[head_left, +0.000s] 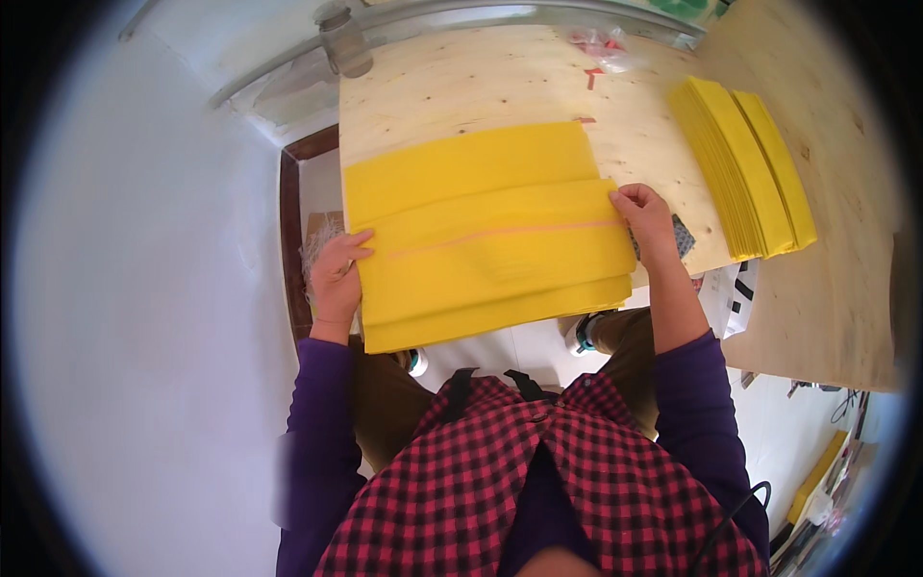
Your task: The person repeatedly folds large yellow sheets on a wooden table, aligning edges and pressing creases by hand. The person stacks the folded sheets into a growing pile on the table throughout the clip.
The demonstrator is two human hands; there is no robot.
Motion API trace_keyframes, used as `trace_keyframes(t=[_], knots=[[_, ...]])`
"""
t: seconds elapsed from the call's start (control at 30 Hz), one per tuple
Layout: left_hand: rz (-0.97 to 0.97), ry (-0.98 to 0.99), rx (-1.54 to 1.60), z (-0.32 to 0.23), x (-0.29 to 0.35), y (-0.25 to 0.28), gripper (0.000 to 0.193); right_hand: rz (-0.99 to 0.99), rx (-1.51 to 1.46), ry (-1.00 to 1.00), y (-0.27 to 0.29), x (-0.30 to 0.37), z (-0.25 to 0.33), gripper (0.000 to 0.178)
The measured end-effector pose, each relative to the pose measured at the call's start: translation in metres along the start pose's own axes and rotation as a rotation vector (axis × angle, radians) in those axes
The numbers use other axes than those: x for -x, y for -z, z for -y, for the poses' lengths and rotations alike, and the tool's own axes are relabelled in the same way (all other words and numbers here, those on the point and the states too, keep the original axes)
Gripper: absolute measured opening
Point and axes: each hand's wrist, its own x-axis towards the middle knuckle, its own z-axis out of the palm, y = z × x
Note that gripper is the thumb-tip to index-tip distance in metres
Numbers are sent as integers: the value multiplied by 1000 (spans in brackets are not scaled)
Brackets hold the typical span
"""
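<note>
A wide yellow sheet (500, 255), of cloth or thin plastic, lies before me with a pink line across it. Its near part is layered in folds and hangs past the table's near edge. Behind it, a flat yellow layer (471, 159) rests on the wood. My left hand (338, 274) holds the sheet's left edge, with fingertips on top and the thumb hard to make out. At the right edge, my right hand (646, 216) pinches the sheet's upper corner between thumb and fingers. A dark grey patterned object (684, 236) lies partly hidden beside my right wrist.
Folded yellow stacks (745, 168) stand at the right of the plywood table (461, 82). A clear bottle (344, 40) is at the back left. A clear plastic bag with red bits (606, 46) lies at the back. Below the table's right part hangs a white bag (740, 298).
</note>
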Motion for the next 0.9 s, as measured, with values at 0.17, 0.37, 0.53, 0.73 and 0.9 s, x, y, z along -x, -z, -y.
trace_keyframes(t=[0.17, 0.37, 0.53, 0.73, 0.9], knots=[[-15, -41, -42, 0, 0, -1, 17, -38, -69, -30, -5, -6, -2, 16], [-2, -47, -40, 0, -3, -1, 16, -3, -50, -37, -4, -11, -4, 18], [17, -40, -56, 0, -4, -2, 16, 2, -101, -55, -6, -19, -6, 19], [16, -31, -53, 2, -3, -1, 16, -10, -100, -93, -5, -19, -4, 18], [18, -35, -67, 3, -1, 0, 17, -197, 140, 253, -15, -7, 12, 28]])
